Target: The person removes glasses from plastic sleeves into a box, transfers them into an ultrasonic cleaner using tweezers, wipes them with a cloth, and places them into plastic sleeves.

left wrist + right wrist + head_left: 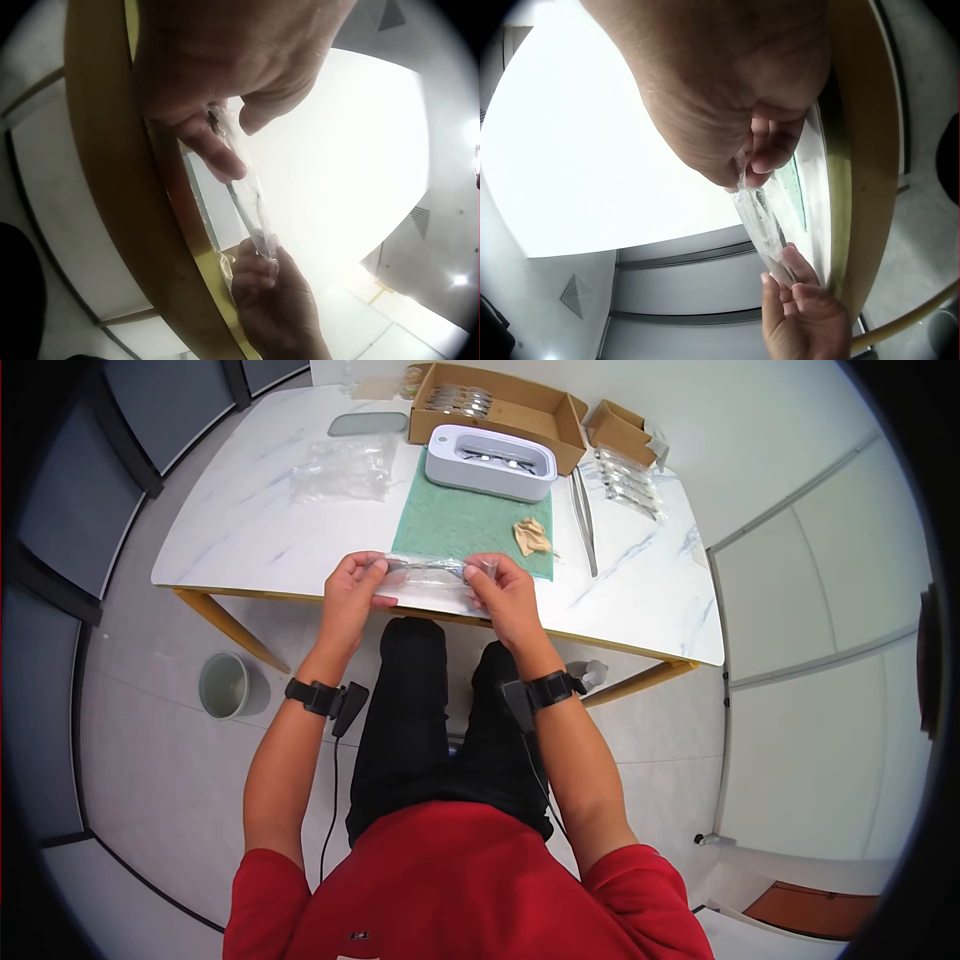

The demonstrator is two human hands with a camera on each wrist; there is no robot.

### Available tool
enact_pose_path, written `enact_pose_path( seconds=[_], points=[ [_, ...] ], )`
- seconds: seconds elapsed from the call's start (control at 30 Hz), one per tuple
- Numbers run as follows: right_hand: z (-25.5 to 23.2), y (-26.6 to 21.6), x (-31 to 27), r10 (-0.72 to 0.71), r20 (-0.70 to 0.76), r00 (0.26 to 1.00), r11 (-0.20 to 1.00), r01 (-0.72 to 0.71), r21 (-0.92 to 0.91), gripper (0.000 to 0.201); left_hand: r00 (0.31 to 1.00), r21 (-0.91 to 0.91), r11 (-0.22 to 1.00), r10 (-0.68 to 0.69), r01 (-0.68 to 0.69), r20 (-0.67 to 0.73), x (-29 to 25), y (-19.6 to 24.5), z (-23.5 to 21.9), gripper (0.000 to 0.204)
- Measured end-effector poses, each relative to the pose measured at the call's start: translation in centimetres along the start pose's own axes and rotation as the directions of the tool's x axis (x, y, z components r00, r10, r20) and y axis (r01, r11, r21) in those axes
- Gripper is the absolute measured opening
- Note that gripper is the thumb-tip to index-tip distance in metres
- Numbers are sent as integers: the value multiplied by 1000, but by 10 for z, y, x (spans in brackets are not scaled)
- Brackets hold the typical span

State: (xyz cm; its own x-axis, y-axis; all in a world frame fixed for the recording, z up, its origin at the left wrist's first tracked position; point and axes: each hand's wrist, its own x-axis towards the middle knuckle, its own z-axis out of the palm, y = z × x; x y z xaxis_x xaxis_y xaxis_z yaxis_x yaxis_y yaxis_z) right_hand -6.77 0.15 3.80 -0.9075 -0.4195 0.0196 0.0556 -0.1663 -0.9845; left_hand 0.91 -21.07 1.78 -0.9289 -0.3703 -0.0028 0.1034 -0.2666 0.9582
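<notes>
Both hands hold a clear plastic bag [428,574] stretched level between them at the table's front edge. A thin, dark item shows inside it, looking like a pair of glasses. My left hand [350,595] pinches one end between thumb and fingers; my right hand [508,598] pinches the other. In the left wrist view the bag [251,196] runs from one hand to the other, its film crinkled and shiny. Beyond the hands, a green towel [430,520] lies under a white cleaning machine [485,478], with dark-framed glasses [497,460] in its basin.
A crumpled beige cloth [531,537] lies on the towel. Large metal tweezers [583,520] and several bagged glasses [628,482] lie to the right. At the back stand a cardboard box [540,422] with several glasses and a smaller box [615,430]. Clear bags [343,468] and a grey lid [367,424] lie left.
</notes>
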Motion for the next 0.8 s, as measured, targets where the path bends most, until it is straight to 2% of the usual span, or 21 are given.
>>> enact_pose_path(
  seconds=[0.23,0.4,0.47,0.6,0.7,0.8],
  points=[
    [-5,1,2,54,23,998,998,-55,43,18,999,-69,997,-33,31,-30,-2,6,0,27],
    [-8,-2,2,80,22,997,994,-81,71,19,994,-168,980,-107,106,3,-2,17,3,26],
    [-9,-1,0,103,26,994,987,-105,118,21,989,-172,974,-148,146,2,-5,17,1,26],
    [-13,-2,3,125,91,988,956,-145,254,26,989,-127,980,-150,151,18,0,18,-1,26],
    [-15,-5,2,181,79,980,917,-198,348,28,987,-99,982,-158,160,27,3,24,1,26],
    [-18,-5,4,163,84,983,889,-183,420,31,984,-78,982,-166,170,60,4,35,5,26]
  ],
)
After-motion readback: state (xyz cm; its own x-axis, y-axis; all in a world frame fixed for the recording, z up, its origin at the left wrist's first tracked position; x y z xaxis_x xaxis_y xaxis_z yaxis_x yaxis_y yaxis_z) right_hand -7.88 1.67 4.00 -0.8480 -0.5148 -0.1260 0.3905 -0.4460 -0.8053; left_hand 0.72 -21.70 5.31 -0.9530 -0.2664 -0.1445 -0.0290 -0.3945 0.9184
